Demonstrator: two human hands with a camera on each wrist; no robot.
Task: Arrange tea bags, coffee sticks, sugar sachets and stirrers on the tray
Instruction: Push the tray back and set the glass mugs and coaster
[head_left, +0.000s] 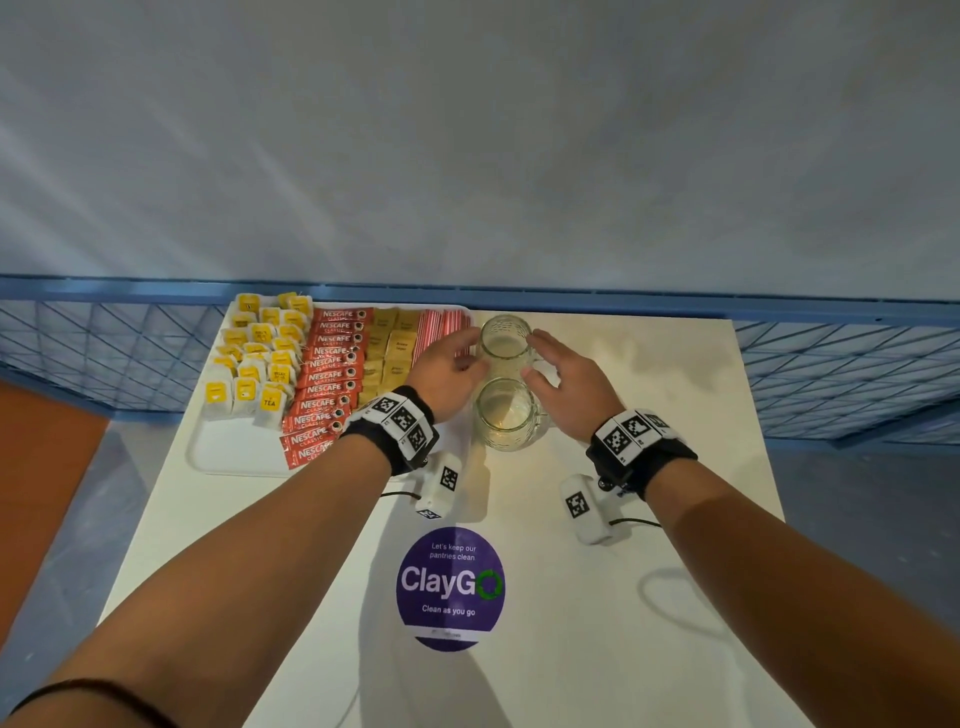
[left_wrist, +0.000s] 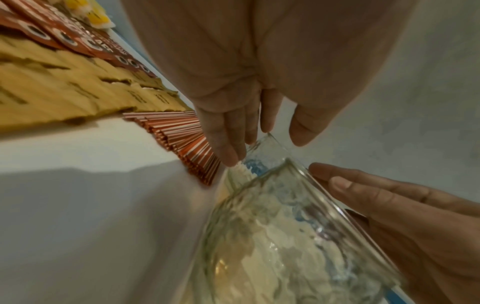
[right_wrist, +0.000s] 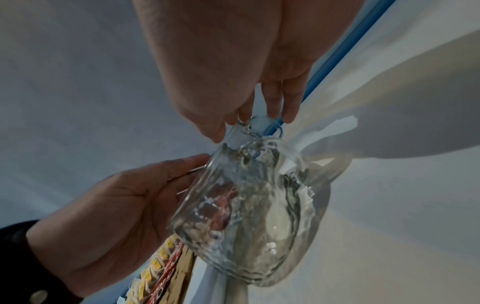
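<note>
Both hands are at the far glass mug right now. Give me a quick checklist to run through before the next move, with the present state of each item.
1. Left hand on the far mug: fingers straight against its left side; ok.
2. Right hand on the mug's right side, fingers straight, no closed grip yet: ok.
3. Far mug upright on the table: ok.
4. Near mug close behind the far one; whether they touch: cannot tell.
5. Stirrers lie by the left fingers at the tray edge; risk of nudging them: not ok.
6. Tea bags, coffee sticks and sugar sachets in rows on the tray: ok.

yellow tea bags (head_left: 254, 358), red coffee sticks (head_left: 330, 374)
</note>
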